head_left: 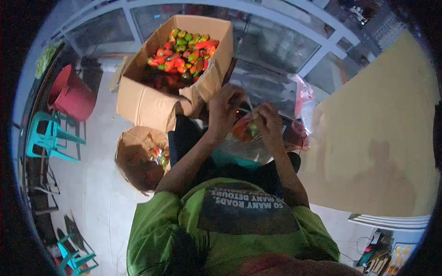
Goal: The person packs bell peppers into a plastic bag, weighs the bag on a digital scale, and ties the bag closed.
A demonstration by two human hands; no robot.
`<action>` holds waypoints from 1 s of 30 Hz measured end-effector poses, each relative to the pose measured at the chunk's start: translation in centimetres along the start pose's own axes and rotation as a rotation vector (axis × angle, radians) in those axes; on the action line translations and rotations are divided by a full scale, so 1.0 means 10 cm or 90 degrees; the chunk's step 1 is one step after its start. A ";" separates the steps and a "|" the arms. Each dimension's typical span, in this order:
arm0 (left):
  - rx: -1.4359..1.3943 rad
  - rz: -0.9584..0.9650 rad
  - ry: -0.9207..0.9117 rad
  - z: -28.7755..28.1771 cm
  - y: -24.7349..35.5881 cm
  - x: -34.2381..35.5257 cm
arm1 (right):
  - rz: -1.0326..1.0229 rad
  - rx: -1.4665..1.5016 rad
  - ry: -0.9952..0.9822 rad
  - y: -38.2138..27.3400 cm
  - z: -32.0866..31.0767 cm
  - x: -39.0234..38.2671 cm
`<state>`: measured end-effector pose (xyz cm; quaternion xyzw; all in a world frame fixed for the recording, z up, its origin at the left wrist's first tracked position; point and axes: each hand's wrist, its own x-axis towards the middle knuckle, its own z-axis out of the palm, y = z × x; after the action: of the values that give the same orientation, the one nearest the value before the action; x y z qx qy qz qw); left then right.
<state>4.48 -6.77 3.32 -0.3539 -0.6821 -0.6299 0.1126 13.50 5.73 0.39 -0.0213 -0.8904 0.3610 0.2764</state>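
the left forearm [191, 154], bare, slanted forward and toward the right; the right forearm [289, 172], likewise bare, slanted forward and toward the left. the left hand [223, 109] lay near the right hand [269, 122], slightly farther forward, the fingers of both bent inward.

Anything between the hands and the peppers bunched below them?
Only what looks like thin clear plastic around the peppers. The left hand and right hand are at its top; the large cardboard box stands left, not between.
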 end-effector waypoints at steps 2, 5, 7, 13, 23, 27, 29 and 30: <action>0.016 0.018 -0.045 -0.12 0.03 0.02 | -0.036 -0.036 0.021 -0.01 -0.01 0.01; 0.020 0.042 -0.121 -0.40 0.22 0.07 | 0.053 0.091 -0.143 -0.30 -0.08 0.15; 0.007 0.037 -0.157 -0.65 0.40 0.10 | -0.164 0.140 -0.005 -0.41 -0.03 0.21; 0.096 -0.148 -0.076 -1.86 0.68 -0.01 | -0.001 0.099 0.035 -0.08 -0.43 0.38; 0.295 -0.410 -0.240 -3.75 -0.95 -1.10 | 0.273 0.136 0.346 1.84 -1.25 -0.19; 0.389 -0.241 -0.233 -3.95 -2.15 -1.96 | 0.333 -0.069 0.316 2.22 -1.28 -0.52; 0.360 -0.395 -0.204 -3.77 -2.39 -2.20 | 0.222 -0.170 0.250 2.37 -1.27 -0.68; 0.341 -0.454 -0.196 -3.67 -2.50 -2.29 | 0.230 -0.178 0.256 2.46 -1.27 -0.76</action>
<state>-5.29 -47.92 -23.24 -0.1452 -0.9084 -0.3714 -0.1260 22.41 30.10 -11.94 -0.2881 -0.8408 0.2666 0.3727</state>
